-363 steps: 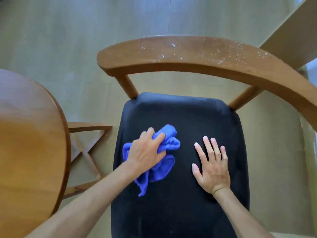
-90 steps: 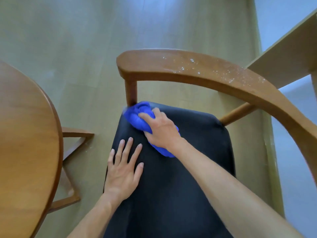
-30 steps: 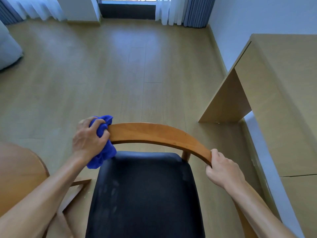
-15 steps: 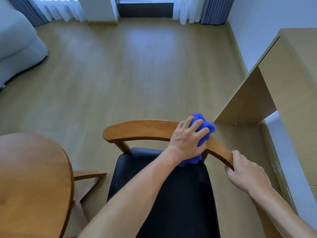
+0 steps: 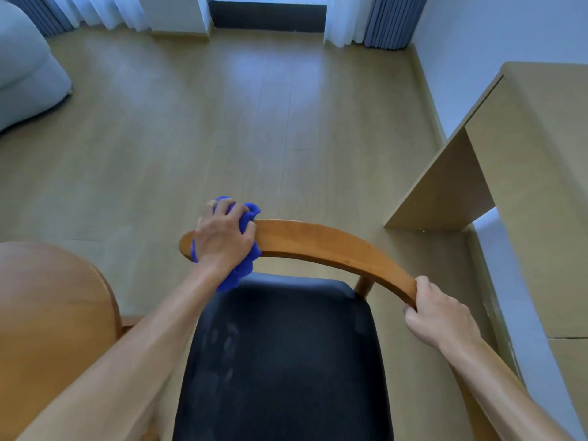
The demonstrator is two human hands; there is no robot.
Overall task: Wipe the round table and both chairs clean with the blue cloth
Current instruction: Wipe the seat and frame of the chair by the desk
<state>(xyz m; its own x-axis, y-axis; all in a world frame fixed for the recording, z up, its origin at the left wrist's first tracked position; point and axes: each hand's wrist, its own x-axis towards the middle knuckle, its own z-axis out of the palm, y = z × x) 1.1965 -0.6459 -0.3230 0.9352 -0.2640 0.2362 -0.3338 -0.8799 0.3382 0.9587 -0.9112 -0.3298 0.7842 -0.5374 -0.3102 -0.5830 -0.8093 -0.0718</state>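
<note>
Seat (image 5: pixel 286 354) comes nearest, black and padded, with faint pale smudges on its left half that probably want another pass. At the left edge sits the round table (image 5: pixel 54 316), its rim just beside the chair's left side — little room there for an elbow. The right hand (image 5: pixel 440 316) clamps the right end of the curved backrest (image 5: pixel 334 246), fingers (image 5: pixel 410 308) curled under the wood; this reads as a brace, so the chair does not slide or twist under the rubbing. Farther up the rail, the left hand (image 5: pixel 222 238) grasps the bunched cloth (image 5: pixel 243 268) and presses it over the left end of the backrest, fingers wrapped across the top, a tail of blue hanging down toward the seat. Wrapping the rail this way likely cleans top and face in one stroke. The bare stretch of rail between the two hands is free for a sweep rightward. On the right a pale desk (image 5: pixel 534 173) stands near the chair, narrowing that side. Beyond the backrest the floor (image 5: pixel 222 122) lies bare as far as the curtains (image 5: pixel 391 20) — ample room to step round.
</note>
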